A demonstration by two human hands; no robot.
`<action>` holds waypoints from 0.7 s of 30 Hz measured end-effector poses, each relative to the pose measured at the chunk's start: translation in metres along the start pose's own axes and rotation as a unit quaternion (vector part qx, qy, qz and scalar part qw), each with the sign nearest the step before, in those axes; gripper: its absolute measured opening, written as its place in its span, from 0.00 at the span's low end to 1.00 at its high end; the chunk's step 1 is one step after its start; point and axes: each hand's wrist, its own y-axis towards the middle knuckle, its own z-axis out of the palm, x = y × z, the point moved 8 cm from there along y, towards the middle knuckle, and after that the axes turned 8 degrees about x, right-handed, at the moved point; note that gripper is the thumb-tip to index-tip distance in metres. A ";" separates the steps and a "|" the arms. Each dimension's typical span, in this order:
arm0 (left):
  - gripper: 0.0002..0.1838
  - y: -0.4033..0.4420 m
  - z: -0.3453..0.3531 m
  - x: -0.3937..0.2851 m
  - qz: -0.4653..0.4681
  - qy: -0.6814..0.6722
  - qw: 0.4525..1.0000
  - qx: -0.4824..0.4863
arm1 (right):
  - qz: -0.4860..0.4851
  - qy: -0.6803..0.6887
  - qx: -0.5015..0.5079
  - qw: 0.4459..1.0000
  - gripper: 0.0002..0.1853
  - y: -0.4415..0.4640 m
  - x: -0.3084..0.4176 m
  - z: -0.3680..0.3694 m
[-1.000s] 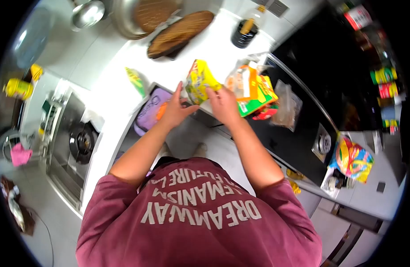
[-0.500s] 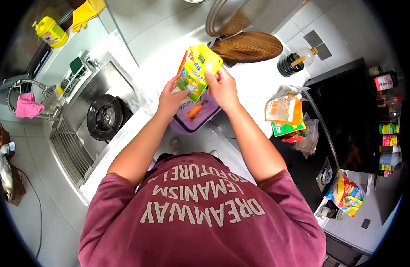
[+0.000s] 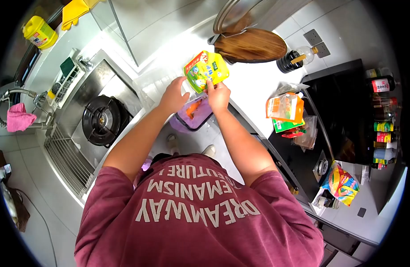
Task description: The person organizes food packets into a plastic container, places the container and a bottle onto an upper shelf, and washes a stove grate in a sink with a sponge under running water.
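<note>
A yellow and green packet with a red corner is pinched at its lower edge by my right hand, above the white counter. My left hand is just left of the packet, with fingers apart and nothing held. Below both hands hangs a purple bin with a dark rim and an orange item inside. A clear plastic bag lies on the counter to the left of my left hand.
An orange packet lies on other packets at right, near the black cooktop. A wooden board leans behind, beside a dark bottle. A black burner is at left. Sauce bottles line the far right. A colourful bag stands lower right.
My left hand has let go of the packet and opened. The packet, in my right hand, has turned and shifted slightly right. The view has swung right since the earliest frame, then moved slightly.
</note>
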 end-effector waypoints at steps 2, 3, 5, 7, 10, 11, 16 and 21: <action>0.33 -0.005 0.007 -0.009 0.050 0.086 0.995 -0.017 | -0.052 -0.110 -0.032 0.992 0.15 -0.005 0.005 0.006; 0.33 -0.005 0.009 -0.013 0.055 0.119 0.991 -0.005 | -0.061 -0.149 -0.014 0.987 0.14 -0.009 0.015 0.012; 0.31 -0.005 0.010 -0.023 0.065 0.186 0.980 0.019 | -0.075 -0.175 0.030 0.981 0.14 -0.017 0.026 0.026; 0.30 -0.005 0.008 -0.015 0.048 0.185 0.981 -0.021 | -0.066 -0.122 0.068 0.988 0.16 -0.020 0.023 0.032; 0.30 -0.009 -0.007 -0.018 0.066 0.134 0.984 -0.099 | -0.069 -0.011 0.087 0.994 0.21 -0.027 0.027 0.019; 0.29 -0.012 -0.013 -0.021 0.081 0.109 0.983 -0.125 | -0.071 0.031 0.083 0.993 0.23 -0.031 0.029 0.009; 0.23 -0.025 -0.028 -0.102 0.198 0.010 0.961 -0.191 | -0.053 0.055 0.070 0.995 0.08 -0.053 0.028 -0.074; 0.22 -0.019 0.034 -0.200 0.329 0.047 0.941 -0.070 | 0.012 0.005 -0.101 0.995 0.14 -0.069 -0.038 -0.195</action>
